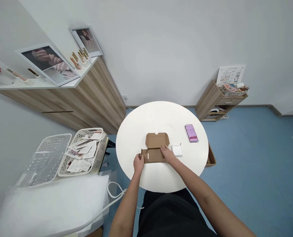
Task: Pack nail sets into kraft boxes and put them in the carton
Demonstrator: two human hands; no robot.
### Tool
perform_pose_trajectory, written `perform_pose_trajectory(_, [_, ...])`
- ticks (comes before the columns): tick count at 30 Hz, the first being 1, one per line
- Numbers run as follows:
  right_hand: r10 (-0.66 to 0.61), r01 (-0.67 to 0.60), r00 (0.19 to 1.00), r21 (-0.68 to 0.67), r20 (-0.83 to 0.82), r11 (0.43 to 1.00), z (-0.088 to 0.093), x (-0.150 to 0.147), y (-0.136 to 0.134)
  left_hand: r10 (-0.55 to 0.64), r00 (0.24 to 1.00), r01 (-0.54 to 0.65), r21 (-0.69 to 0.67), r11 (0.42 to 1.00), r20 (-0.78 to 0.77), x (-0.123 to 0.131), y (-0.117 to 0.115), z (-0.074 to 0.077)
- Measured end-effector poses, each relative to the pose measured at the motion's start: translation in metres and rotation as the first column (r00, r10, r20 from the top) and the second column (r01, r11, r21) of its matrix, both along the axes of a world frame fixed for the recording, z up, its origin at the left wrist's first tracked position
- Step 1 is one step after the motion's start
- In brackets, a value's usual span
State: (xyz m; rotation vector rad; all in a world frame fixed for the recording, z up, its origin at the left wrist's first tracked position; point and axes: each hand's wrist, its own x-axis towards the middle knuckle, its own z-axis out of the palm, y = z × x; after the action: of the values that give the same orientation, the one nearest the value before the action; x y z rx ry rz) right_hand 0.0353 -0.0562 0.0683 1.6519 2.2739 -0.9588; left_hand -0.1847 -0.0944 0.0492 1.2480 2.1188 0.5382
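A brown cardboard box [155,156] lies with its lid folded back on the white round table [158,115]. The lid, with a small notch in its far edge, points away from me. My left hand [138,162] is closed on the box's left end, thumb and fingers at the side flap. At the right end, my right hand [168,154] grips the side wall, its fingers over the edge. A small white strip shows on the box's bottom panel. Just right of my right hand sits a flat white square packet [177,151].
A pixelated purple item [191,133] lies at the table's right. To my left are a white basket of cards [82,151], a clear plastic tray [47,161] and white sheets [62,200]. A wooden cabinet [102,89] and small shelf [208,102] stand beyond the table.
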Motion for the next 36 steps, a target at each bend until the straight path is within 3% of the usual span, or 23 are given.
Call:
perform_pose_trajectory(2, [0.001, -0.001, 1.000, 0.004, 0.006, 1.000, -0.001, 0.001, 0.000, -0.015, 0.998, 0.018, -0.057, 0.998, 0.054, 0.000, -0.002, 0.000])
perform_pose_trajectory(8, [0.002, -0.002, 1.000, 0.006, 0.009, 1.000, -0.003, 0.002, 0.001, -0.072, 0.984, 0.079, -0.041, 0.996, 0.161, 0.023, -0.004, 0.015])
perform_pose_trajectory(13, [0.011, -0.011, 1.000, 0.009, 0.020, 1.000, -0.004, 0.001, 0.000, -0.200, 0.980, 0.198, -0.063, 0.978, -0.022, 0.041, -0.004, 0.019])
perform_pose_trajectory(20, [0.023, -0.023, 0.999, 0.003, 0.030, 1.000, -0.004, 0.001, 0.001, -0.309, 0.912, 0.263, -0.193, 0.945, -0.270, 0.040, 0.010, 0.008])
perform_pose_trajectory(26, [0.048, -0.047, 0.998, -0.016, 0.048, 0.999, 0.001, 0.001, 0.003, -0.324, 0.888, 0.251, -0.248, 0.936, -0.327, 0.038, 0.025, 0.001])
perform_pose_trajectory(36, [0.043, -0.041, 0.997, -0.031, 0.060, 0.999, 0.003, -0.001, 0.004, -0.431, 0.827, 0.385, -0.195, 0.902, -0.360, 0.044, 0.014, -0.002])
